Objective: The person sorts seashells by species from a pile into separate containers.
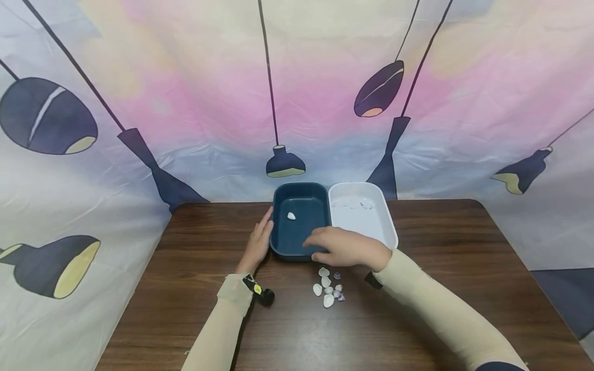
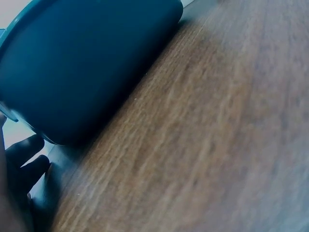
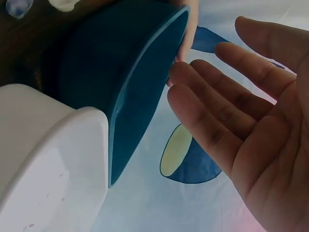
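Note:
A dark teal tray (image 1: pixel 300 256) stands on the table, with one white seashell (image 1: pixel 291 216) lying inside it. My left hand (image 1: pixel 257 241) rests along the tray's left side, fingers extended against the outer wall. Over the tray's near right corner hovers my right hand (image 1: pixel 345 248). In the right wrist view its palm and loosely spread fingers (image 3: pixel 207 123) face the camera and hold nothing. Several white and purple seashells (image 1: pixel 328 300) lie in a loose group on the table, just in front of the tray and below my right hand.
A white tray (image 1: pixel 393 234) adjoins the teal one on the right, with small dark specks on its bottom. The brown wooden table (image 1: pixel 441 273) reaches back to a patterned cloth (image 1: pixel 223 103) with printed lamps.

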A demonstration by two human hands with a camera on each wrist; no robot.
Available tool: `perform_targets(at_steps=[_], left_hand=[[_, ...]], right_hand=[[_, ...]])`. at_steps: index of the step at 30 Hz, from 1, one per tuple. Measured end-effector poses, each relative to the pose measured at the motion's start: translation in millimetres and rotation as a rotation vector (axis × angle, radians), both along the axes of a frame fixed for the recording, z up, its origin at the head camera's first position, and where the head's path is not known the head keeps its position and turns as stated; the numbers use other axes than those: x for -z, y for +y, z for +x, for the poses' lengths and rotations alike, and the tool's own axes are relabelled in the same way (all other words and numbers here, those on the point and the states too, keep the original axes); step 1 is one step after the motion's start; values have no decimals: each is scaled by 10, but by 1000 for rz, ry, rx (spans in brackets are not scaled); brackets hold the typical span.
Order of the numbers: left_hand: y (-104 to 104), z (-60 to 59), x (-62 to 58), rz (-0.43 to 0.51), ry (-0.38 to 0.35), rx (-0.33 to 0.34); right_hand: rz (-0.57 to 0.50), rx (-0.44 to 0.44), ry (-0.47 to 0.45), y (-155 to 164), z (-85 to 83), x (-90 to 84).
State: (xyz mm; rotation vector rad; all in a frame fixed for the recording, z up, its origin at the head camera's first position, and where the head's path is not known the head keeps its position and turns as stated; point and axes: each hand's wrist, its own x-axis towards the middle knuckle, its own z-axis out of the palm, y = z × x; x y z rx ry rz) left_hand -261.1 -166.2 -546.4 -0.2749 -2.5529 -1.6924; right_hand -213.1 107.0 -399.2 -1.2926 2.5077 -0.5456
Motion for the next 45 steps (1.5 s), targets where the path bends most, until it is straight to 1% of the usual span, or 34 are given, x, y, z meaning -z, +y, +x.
perform_targets(at_steps=[4,8,19,24,30,34,38,45], left_hand=[[-8,10,1,3,3,2],[-6,15,-1,1,4,0],[-3,21,-3,-1,4,4],[-4,24,-4,-1,1,-3],[-8,29,1,5,1,-3],[-8,22,10,7,9,4],[-6,13,6,8,13,4],[-3,-9,-3,1,17,-1]], right_hand=[[-20,-13,3,36,65,27],[-26,-29,9,78,131,96],[16,-37,36,165,334,260],[22,-34,31,177,365,369],[68,21,16,158,406,479],[81,49,36,141,407,570],[81,54,52,115,394,644],[103,69,64,78,388,710]])
